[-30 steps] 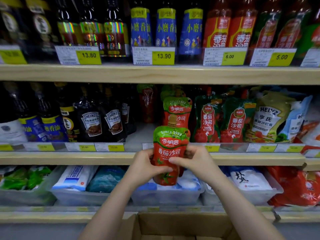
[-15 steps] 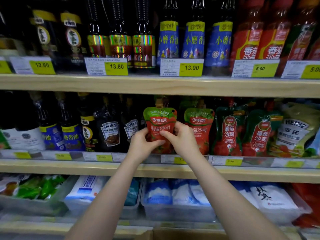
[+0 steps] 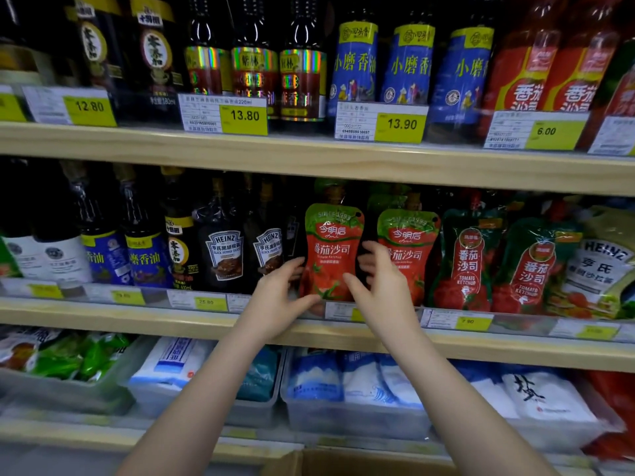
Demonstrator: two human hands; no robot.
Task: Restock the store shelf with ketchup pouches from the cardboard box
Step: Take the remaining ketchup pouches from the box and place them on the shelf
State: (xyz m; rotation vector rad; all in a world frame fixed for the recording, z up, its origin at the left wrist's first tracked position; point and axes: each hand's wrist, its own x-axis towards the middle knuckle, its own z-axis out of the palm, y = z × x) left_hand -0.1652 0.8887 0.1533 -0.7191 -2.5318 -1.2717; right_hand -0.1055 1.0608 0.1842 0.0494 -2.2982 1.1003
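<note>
From the head view, the ketchup pouch (image 3: 331, 252) stands upright on the middle shelf (image 3: 103, 317), its long axis vertical and its printed face toward the camera, with its foot just behind the clear price rail at the shelf's front lip. It sits directly between the two hands and slightly farther in than both. The left hand (image 3: 280, 297) is on its left, fingers spread and loosely bent, thumb tip at or just off the pouch's lower left corner; whether it touches there cannot be told. The right hand (image 3: 381, 283) is on its right, fingers apart and relaxed, in front of the neighbouring pouch (image 3: 410, 249) of the same brand; its fingers are motion-blurred. Neither hand is clamped on anything, and both are about equally near the pouch, so the release looks finished or nearly so. The pouch fills a narrow slot: dark pepper sauce bottles (image 3: 225, 252) close on its left, the neighbouring pouch just beside it on the right, with the shelf above leaving some headroom over its spout. A soft pouch on a flat shelf may slump forward, though the rail should catch it. At the near bottom edge, a corner of the cardboard box (image 3: 343, 463) shows, below and nearer than both hands, so the coming reach likely goes down and back toward it.
</note>
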